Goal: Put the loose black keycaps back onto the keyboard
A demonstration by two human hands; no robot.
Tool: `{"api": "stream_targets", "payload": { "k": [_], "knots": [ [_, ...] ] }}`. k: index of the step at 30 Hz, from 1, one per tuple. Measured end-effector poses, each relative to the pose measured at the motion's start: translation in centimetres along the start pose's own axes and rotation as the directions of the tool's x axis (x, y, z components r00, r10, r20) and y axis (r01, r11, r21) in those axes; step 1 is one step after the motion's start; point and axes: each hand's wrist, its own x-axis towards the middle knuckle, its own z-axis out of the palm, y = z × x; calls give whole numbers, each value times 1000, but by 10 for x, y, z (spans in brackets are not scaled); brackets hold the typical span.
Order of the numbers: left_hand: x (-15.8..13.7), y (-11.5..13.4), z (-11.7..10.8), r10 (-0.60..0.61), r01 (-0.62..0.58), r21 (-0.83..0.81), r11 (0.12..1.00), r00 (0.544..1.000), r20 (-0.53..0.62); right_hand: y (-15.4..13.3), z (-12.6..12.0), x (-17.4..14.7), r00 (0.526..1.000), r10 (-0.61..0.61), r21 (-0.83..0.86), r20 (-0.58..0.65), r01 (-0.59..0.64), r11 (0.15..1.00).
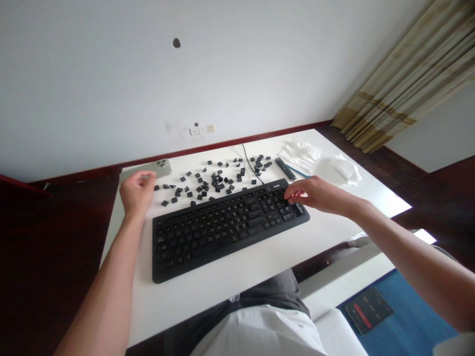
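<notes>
A black keyboard (208, 253) lies aslant on the white table, with many bare key positions where caps are off. My right hand (309, 192) is over its number pad, thumb and fingers pinched together at a small black keycap; the fingertips partly hide it. My left hand (136, 192) rests at the table's left side, closed with the fingers curled in. Whatever it may hold is hidden. Loose black keycaps (218, 184) are scattered behind the keyboard. Closest to my left hand is a phone (162, 168), lying with its cameras up.
Beyond my right hand lie a dark narrow strip (285, 169), a blue thin tool (298, 171) and crumpled white plastic (300, 152). A cable (251, 163) runs back from the keyboard. Another phone (369, 310) with a lit screen lies on a blue surface at lower right.
</notes>
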Motion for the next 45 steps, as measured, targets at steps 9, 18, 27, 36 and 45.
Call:
{"api": "stream_targets", "payload": {
  "k": [9, 18, 27, 36, 45],
  "knots": [
    [0, -1, 0, 26, -26, 4, 1000, 1000, 1, -6, 17, -26, 986, -29, -47, -167, 22, 999],
    [0, -3, 1, 45, -45, -9, 999, 999, 4, 0, 18, -23, 978, -74, -31, -194, 69, 997],
    [-1, -1, -1, 30, -30, 10, 999, 999, 11, 2, 16, -22, 977, -143, -70, -158, 133, 989],
    [0, -5, 1, 44, -44, -17, 999, 999, 28, 13, 19, -23, 970, -191, -105, -152, 176, 979],
    [-3, 2, -1, 27, -27, -1, 1000, 999, 43, 27, 23, -20, 948, -282, -158, -145, 259, 953]
  ]
}}
